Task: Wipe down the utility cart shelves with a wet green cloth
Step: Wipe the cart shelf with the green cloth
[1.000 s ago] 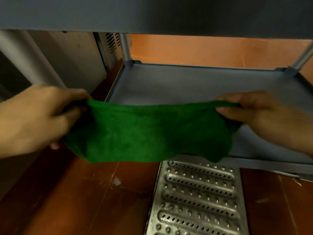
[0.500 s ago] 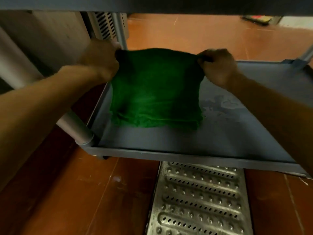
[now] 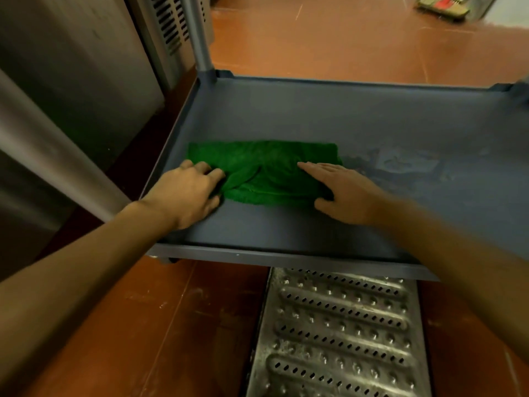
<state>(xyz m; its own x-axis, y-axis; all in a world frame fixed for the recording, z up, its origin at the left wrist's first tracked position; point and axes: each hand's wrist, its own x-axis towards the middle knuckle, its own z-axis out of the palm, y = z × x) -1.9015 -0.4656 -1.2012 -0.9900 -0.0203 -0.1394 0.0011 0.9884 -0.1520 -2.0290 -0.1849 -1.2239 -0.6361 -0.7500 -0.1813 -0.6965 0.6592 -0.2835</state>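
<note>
Low grey cart shelf, rimmed, filling the middle of the view above a red-brown floor, with a perforated metal drain grate just below its front edge. Spread flat on the shelf's left half, close to the left rim and well apart from the right one: the green cloth, long axis running left to right, parallel to the front rim, folds gathered toward its near edge. Both arms reaching in from the front. Left hand at the cloth's left end, fingers curled and pinching the fabric there. Right hand laid flat on the right part, fingers straight and angled leftward across the cloth, pressing rather than gripping. Just right of the cloth, a wet smear on the shelf surface, so likely wiped there already. Likely next: a sweep along that long axis or a drag toward the front rim. Dry-looking shelf behind the cloth and at far right, with the right hand nearer that stretch and the left better placed to anchor.
</note>
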